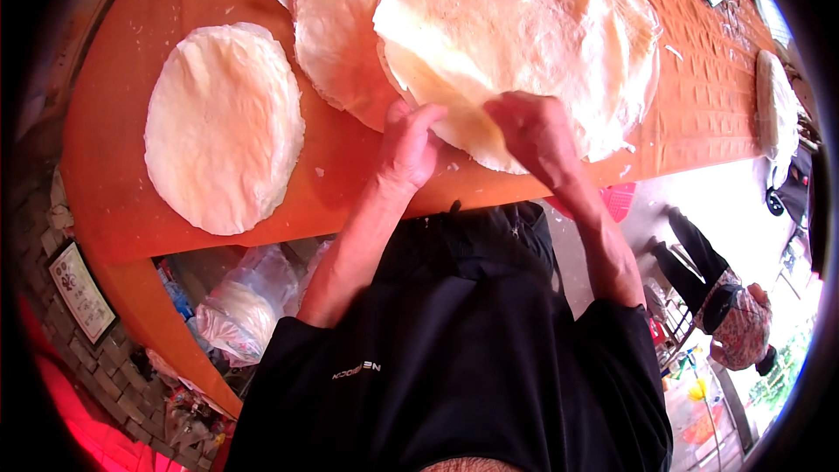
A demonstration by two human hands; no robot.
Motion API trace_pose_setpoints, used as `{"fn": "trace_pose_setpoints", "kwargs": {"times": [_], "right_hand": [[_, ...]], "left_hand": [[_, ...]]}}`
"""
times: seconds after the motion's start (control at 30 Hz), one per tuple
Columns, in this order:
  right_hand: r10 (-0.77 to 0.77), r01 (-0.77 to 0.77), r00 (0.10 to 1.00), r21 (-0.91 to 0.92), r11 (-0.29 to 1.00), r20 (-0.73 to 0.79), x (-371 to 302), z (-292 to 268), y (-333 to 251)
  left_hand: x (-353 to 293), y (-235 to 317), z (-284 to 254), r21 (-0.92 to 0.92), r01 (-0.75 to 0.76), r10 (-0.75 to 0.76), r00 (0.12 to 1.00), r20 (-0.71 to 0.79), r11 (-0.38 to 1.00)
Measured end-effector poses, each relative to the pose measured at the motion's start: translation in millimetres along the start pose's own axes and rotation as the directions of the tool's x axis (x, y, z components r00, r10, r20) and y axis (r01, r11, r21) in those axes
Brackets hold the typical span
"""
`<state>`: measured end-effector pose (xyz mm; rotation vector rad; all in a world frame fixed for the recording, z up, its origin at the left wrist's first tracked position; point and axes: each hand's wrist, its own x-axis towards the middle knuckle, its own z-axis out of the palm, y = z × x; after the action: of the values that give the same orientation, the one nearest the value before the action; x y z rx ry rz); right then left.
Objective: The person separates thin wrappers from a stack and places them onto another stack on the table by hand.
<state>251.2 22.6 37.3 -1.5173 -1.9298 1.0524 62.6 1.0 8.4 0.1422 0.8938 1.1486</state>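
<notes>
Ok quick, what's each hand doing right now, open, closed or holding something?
Left hand: fingers curled at the edge of the large pale sheet; a firm grip can't be told.
Right hand: closed, apparently pinching that same sheet.

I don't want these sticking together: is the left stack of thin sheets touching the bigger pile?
Apart: the head view shows a strip of bare orange tabletop between the left stack and the bigger pile.
</notes>
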Motion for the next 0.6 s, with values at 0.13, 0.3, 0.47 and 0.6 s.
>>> {"fn": "trace_pose_setpoints", "kwargs": {"times": [0.13, 0.3, 0.47, 0.6], "right_hand": [[-0.128, 0.035, 0.945, -0.294, 0.955, -0.302, 21, -76, -27], [-0.341, 0.229, 0.898, -0.365, 0.902, -0.279, 0, -80, -75], [-0.077, 0.018, 0.988, -0.387, 0.922, -0.137, 14, -54, -20], [-0.096, -0.112, 0.884, -0.406, 0.907, -0.458, 25, -188, -27]], "left_hand": [[2, -5, -17, 0.061, -0.015, 0.017, 0.999, -0.033, 0.998], [-1, -7, -15, 0.034, -0.029, 0.029, 1.0, -0.001, 0.999], [4, -14, -34, 0.073, -0.034, 0.037, 0.998, -0.047, 0.997], [12, -22, -68, 0.769, -0.565, 0.242, 0.824, 0.512, 0.299]]}}
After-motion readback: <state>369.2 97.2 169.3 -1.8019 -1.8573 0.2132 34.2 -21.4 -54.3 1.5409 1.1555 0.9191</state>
